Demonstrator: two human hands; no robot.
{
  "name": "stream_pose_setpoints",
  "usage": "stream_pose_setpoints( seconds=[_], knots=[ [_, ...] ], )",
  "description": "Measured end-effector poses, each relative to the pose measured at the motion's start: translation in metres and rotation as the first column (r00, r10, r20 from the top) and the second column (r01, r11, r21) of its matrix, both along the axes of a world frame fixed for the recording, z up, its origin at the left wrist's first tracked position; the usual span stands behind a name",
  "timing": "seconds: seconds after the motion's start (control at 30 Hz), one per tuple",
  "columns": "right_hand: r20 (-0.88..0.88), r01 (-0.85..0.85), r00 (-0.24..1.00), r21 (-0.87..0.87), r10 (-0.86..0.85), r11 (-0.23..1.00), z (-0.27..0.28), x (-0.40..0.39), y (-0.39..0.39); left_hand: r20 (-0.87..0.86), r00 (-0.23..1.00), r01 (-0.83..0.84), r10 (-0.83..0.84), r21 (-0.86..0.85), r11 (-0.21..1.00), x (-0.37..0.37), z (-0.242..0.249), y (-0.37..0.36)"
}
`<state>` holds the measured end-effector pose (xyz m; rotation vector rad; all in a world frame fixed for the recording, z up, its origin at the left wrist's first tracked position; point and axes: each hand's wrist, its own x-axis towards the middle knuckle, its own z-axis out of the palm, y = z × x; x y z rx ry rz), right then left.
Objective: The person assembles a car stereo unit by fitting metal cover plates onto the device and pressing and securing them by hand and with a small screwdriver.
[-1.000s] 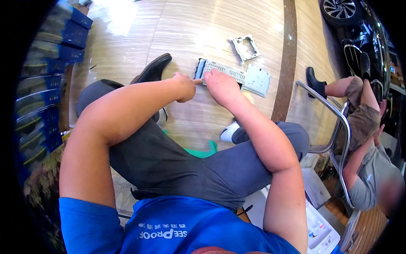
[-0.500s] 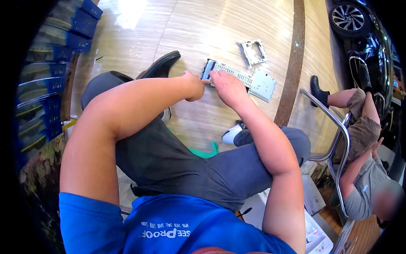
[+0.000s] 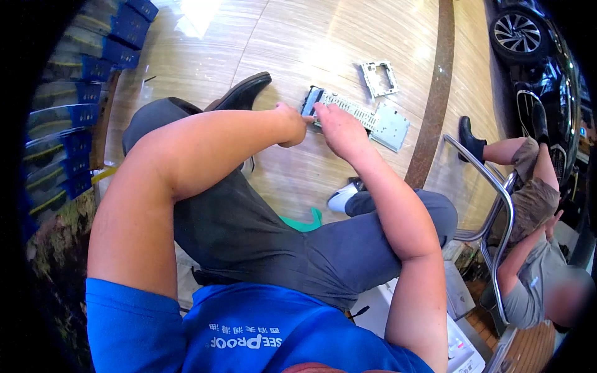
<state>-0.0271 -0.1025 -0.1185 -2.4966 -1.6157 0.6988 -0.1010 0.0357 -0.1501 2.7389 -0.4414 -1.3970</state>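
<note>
A slotted metal electronic unit (image 3: 348, 109) with a blue-grey strip at its left end lies on the floor ahead of me. My left hand (image 3: 292, 126) is at its near left corner, fingers curled and index fingertip against the edge; anything inside the curl is hidden. Closed at the unit's near edge, my right hand (image 3: 341, 129) has its fingertips over the top by the strip. A flat metal plate (image 3: 392, 127) adjoins the unit's right end. Beyond them lies a pale rectangular frame (image 3: 379, 79) with a large opening.
Blue boxes (image 3: 78, 115) are stacked at left. A brown stripe (image 3: 435, 93) crosses the tiled floor. At right are a bent chrome tube frame (image 3: 507, 199), a seated person (image 3: 535, 267) and a black car (image 3: 550, 81). A green item (image 3: 305, 224) lies between my legs.
The view has shifted slightly, so the unit, plate and frame appear a little further right. Both hands stay at the unit's left end, with small finger movements.
</note>
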Motion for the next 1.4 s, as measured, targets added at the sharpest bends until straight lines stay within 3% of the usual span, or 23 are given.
stream_pose_setpoints(
  seconds=[0.07,0.2,0.37,0.5,0.6,0.67,0.8,0.87,0.9,0.97,1.07,1.13,1.23,1.4],
  knots=[
    [0.008,0.002,1.0,0.096,-0.003,0.995,-0.004,-0.001,-0.002,0.011,1.0,0.0,0.0,-0.016,1.0,-0.001,0.004,0.001],
    [-0.008,-0.019,1.0,0.124,0.02,0.992,-0.005,0.0,-0.004,-0.02,0.999,0.044,-0.044,-0.013,0.999,0.002,0.013,0.001],
    [0.011,0.021,1.0,-0.024,-0.021,0.999,-0.001,0.0,0.001,-0.022,1.0,0.011,-0.011,0.004,1.0,0.002,0.006,-0.001],
    [-0.026,0.007,1.0,0.074,-0.005,0.997,-0.008,0.0,-0.003,-0.023,0.999,0.03,-0.03,-0.021,0.999,0.002,0.01,0.0],
    [-0.042,-0.001,0.999,0.023,0.002,1.0,0.001,-0.001,0.001,-0.038,0.999,0.03,-0.03,-0.016,0.999,0.004,0.011,-0.001],
    [-0.054,0.067,0.996,-0.099,-0.073,0.993,0.009,-0.002,0.006,-0.045,0.999,0.022,-0.022,-0.015,1.0,0.004,0.008,-0.001],
    [-0.055,0.082,0.995,-0.094,-0.087,0.992,0.004,-0.001,0.003,-0.043,0.999,0.012,-0.012,-0.012,1.0,0.004,0.008,-0.001],
    [-0.031,-0.042,0.998,0.212,0.05,0.976,-0.005,0.0,-0.003,-0.045,0.999,0.02,-0.021,-0.012,1.0,0.004,0.01,-0.001],
    [-0.031,-0.042,0.998,0.211,0.05,0.977,-0.009,0.001,-0.006,-0.048,0.998,0.027,-0.027,-0.009,1.0,0.004,0.011,-0.001],
    [-0.065,-0.009,0.998,-0.004,0.009,1.0,0.002,0.001,0.0,-0.052,0.998,0.033,-0.034,-0.006,0.999,0.003,0.009,-0.002],
    [-0.065,0.079,0.994,-0.121,-0.087,0.989,0.007,0.001,0.007,-0.026,0.999,0.024,-0.025,-0.017,1.0,0.003,0.009,-0.001],
    [-0.07,0.07,0.995,-0.067,-0.075,0.995,0.003,0.002,0.004,-0.162,0.986,0.045,-0.045,0.0,0.999,0.008,0.011,-0.002],
    [-0.083,0.029,0.996,0.009,-0.028,1.0,0.001,0.001,0.0,-0.03,0.999,0.044,-0.045,-0.027,0.999,0.001,0.012,0.0],
    [-0.057,0.006,0.998,0.051,-0.003,0.999,-0.001,0.002,0.0,-0.031,0.998,0.045,-0.046,-0.037,0.998,0.001,0.01,0.001]
  ],
)
